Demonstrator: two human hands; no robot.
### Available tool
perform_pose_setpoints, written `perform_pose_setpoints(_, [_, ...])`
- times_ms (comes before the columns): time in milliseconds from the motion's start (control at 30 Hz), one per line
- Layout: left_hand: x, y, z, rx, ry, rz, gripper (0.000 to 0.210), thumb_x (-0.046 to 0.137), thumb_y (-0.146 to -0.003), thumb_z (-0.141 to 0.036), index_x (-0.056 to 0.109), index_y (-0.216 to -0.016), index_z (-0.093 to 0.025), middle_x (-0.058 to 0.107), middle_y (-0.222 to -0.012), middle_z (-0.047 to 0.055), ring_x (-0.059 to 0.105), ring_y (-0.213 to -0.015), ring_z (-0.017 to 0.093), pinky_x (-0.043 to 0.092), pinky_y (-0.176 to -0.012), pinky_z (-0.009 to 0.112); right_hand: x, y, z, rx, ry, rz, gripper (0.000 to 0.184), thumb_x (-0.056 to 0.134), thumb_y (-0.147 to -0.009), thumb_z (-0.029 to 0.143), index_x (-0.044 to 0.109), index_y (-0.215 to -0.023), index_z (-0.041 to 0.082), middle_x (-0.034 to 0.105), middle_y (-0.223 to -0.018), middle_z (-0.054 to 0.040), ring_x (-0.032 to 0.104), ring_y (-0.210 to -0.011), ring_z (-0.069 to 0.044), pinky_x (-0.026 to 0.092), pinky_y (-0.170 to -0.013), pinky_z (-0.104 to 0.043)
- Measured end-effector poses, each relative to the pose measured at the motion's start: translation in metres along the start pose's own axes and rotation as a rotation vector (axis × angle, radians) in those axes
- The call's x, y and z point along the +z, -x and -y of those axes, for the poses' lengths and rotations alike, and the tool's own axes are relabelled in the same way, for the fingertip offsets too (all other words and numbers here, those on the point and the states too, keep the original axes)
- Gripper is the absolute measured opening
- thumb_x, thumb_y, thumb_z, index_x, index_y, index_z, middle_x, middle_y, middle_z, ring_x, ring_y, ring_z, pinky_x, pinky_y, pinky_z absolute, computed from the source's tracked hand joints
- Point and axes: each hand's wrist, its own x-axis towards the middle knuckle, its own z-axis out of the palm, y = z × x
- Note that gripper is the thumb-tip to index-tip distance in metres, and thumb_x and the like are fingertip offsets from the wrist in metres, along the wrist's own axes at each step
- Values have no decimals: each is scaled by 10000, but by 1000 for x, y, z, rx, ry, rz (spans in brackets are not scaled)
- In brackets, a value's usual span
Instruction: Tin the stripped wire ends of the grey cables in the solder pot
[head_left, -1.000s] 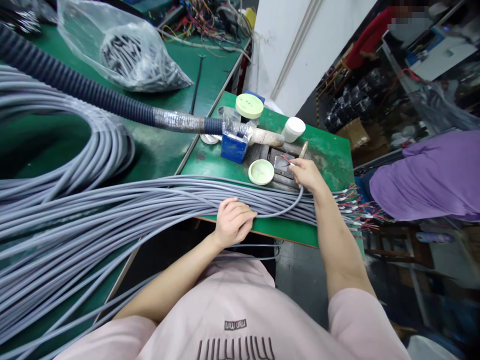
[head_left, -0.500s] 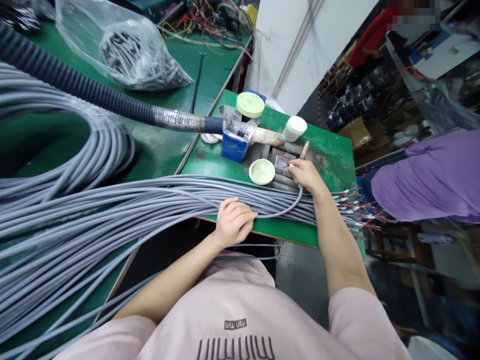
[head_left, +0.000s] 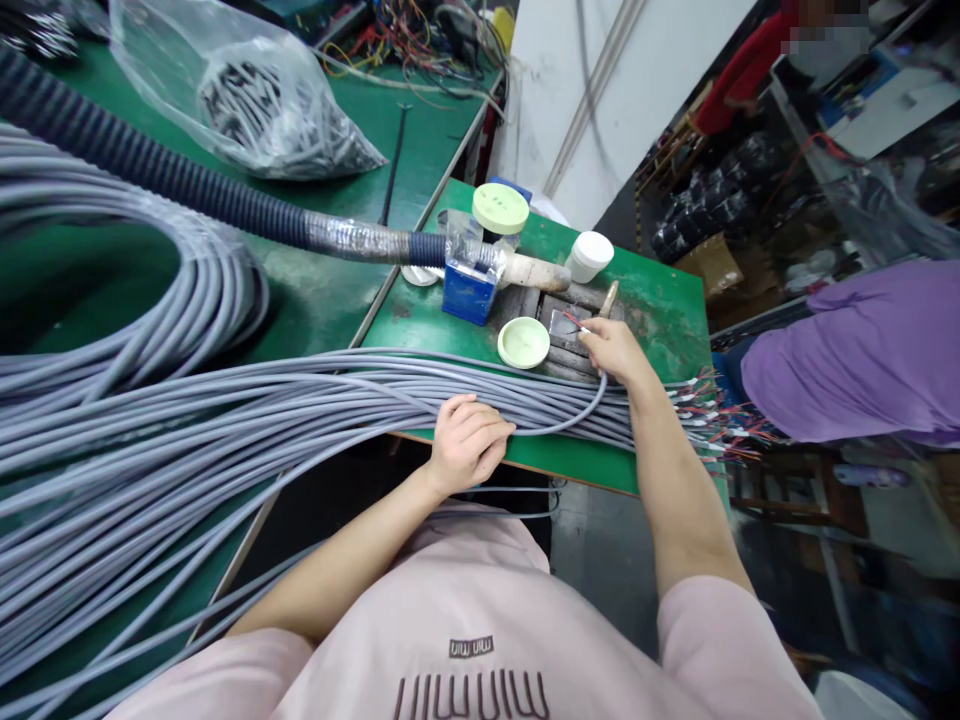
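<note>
- The left hand (head_left: 472,440) is nearest. Its fingers are bent over the near edge of the bunch (head_left: 390,375) of grey cables. I cannot tell if it squeezes any.
- One grey cable (head_left: 581,418) bends up from by the left hand to the right hand.
- The right hand (head_left: 613,352) pinches this cable near its end. Thin wires (head_left: 573,318) stick out over a dark metal plate (head_left: 561,338).
- A pale green dish (head_left: 523,343) sits just left of the plate, on the green desk (head_left: 671,305).
- Behind the dish, a fat hose (head_left: 247,215) goes over a blue box (head_left: 468,292).
- A white tub (head_left: 591,256) stands near the hose's tip.
- Farther off is a clear bag (head_left: 300,140) of grey bits.
</note>
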Motion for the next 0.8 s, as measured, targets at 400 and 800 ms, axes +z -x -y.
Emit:
perform_pose_setpoints(400, [0,2,1,-1,-10,4,207,600,-786,-104,630,-948,-228,718,-802,-13,660,-818,154,414,-953,392,-6,12,9,13,-111,0,394,506,-822,241,649,-1152,82,459,-384,56,435,-332,-120,359,-395,-217])
perform_pose_setpoints(800, [-1,-2,-9,-126,67,32,132,581,-824,-146,666,-886,-225,720,-797,-8,652,-798,140,385,-958,390,-5,177,37,-63,-578,-34,639,589,-855,362,374,-1442,228,545,-464,74,466,-365,-125,397,-382,-233])
